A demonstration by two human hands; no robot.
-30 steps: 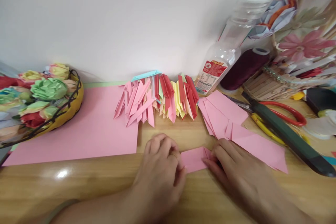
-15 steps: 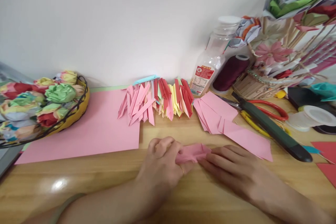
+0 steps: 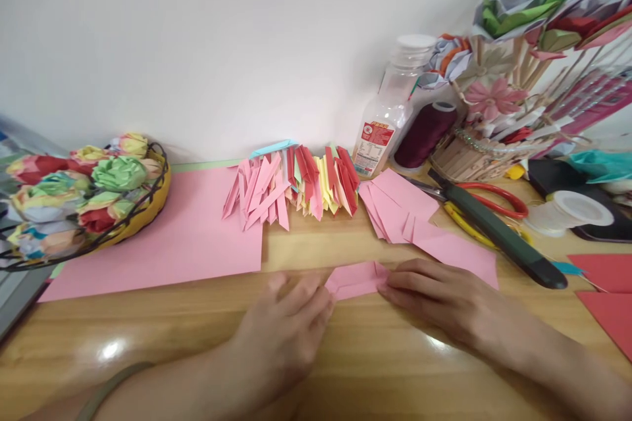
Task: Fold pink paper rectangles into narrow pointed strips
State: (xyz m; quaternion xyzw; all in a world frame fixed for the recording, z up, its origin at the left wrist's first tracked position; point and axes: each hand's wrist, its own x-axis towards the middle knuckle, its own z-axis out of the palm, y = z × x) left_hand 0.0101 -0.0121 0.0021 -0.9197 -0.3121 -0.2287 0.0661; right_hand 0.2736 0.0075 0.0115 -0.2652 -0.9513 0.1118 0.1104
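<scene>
Where my forearms lie over the near part of the desk (image 3: pixel 355 368), my left grip (image 3: pixel 289 325) is curled nearly closed, its fingertips on the left end of a folded pink strip (image 3: pixel 356 281), and my right grip (image 3: pixel 439 293) is closed on the right end. The strip sits between them, mid-scene. I judge it light and thin, crisp enough to hold a crease but easily bent or torn, and not very slippery; the two ends are where to take hold, with gentle pressure. My fingers cover both ends, and my left thumb is hard to make out. Just beyond my right grip, pink slips (image 3: pixel 454 243) overlap, so I cannot count them. To their right, a dark green handle (image 3: pixel 503 237) lies across red and yellow handles, hiding part of those tools. Farther off stand folded pieces (image 3: pixel 309 171) packed in a row, and to their left a large pink sheet (image 3: pixel 207 230) runs partly under a yellow basket (image 3: pixel 157 200) of paper flowers (image 3: pixel 117 174), cut off at the left. Far right, by the wall, are a clear bottle (image 3: pixel 380 122) with print too small to read and a dark thread spool (image 3: pixel 425 137).
</scene>
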